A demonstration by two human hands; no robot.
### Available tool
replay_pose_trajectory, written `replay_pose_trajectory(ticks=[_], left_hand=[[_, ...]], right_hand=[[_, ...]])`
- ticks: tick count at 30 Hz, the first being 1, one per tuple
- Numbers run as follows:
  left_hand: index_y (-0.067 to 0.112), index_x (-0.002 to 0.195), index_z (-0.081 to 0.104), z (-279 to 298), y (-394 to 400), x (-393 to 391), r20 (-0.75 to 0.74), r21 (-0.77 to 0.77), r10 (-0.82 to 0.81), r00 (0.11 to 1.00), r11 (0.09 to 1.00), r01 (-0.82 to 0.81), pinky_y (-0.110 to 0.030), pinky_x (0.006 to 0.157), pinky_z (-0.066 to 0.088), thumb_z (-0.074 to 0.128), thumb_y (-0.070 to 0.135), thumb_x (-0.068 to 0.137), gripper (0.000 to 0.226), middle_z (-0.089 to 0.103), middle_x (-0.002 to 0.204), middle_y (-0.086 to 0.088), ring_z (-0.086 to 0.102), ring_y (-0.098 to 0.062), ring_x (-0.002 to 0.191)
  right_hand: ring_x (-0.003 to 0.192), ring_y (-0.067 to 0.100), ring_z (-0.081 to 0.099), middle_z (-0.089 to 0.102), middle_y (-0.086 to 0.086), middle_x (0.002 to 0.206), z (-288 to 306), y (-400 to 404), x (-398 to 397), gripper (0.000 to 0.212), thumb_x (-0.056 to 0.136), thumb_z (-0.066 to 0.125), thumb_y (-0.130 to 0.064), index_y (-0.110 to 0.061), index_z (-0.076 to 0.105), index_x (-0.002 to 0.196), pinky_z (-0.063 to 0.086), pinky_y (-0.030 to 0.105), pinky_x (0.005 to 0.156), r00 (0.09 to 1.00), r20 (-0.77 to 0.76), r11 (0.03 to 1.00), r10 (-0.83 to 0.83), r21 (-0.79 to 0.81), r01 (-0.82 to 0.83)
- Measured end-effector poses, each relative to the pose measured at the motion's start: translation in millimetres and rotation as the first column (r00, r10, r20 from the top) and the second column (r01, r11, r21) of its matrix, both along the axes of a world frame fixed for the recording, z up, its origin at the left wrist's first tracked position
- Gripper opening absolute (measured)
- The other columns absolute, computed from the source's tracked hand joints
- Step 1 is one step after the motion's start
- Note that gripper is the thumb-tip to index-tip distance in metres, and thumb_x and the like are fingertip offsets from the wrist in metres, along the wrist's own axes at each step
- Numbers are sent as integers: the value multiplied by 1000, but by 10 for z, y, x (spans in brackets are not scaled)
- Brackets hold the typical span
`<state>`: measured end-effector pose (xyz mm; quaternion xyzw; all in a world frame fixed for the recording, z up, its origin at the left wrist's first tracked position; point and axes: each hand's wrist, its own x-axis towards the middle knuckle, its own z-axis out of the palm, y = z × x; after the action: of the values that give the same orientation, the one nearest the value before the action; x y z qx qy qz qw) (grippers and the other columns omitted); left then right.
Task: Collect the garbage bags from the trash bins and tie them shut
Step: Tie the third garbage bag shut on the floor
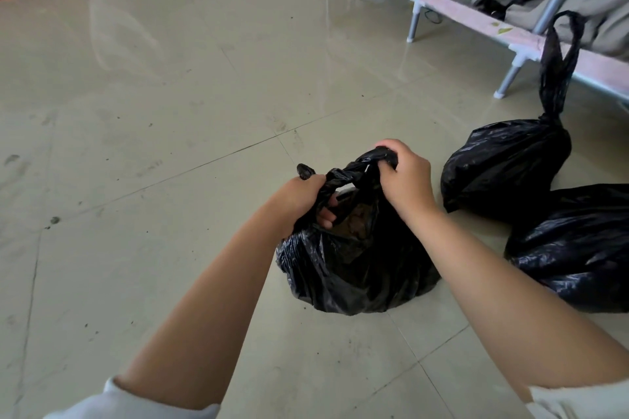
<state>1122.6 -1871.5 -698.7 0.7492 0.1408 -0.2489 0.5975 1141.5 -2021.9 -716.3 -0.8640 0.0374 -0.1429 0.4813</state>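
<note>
— On the tiled floor, about midway between its near and far edges, sits the black garbage bag the person is working on. Where do the hands stand?

— The left hand is clenched round one twisted handle, fingers hooked under it at the bag's mouth. The right hand grips the other handle, pulled up and across. The two strands meet between the fists, so the knot looks begun but not drawn tight; the mouth below gapes a little.

— And how would the bag handle?

— Thin, soft film, glossy and probably slippery. It slumps wide on the tiles, which suggests a modest, loose load and not a heavy one. The twisted handles seem the right place to hold: bunched plastic gives purchase where the smooth belly would slide. Pulled too hard, film like this could stretch or tear.

— What is inside?

— Something brownish shows through the gap; what it is cannot be made out.

— Any others?

— Toward the floor's right edge, a second bag stands tied, its handles sticking up, by a metal rack with clothes. A third bag lies just beside it; its mouth is hidden.
</note>
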Motion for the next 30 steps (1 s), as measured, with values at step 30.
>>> replay_pose_trajectory(ticks=[30], left_hand=[[8, 89, 66, 49, 73, -169, 679, 427, -305, 668, 904, -22, -7, 61, 39, 52, 11, 91, 14, 65, 84, -6, 59, -20, 79]], right_hand=[[53, 15, 47, 50, -2, 47, 214, -330, 74, 36, 77, 69, -24, -16, 50, 47, 34, 25, 51, 774, -572, 959, 271, 97, -265]])
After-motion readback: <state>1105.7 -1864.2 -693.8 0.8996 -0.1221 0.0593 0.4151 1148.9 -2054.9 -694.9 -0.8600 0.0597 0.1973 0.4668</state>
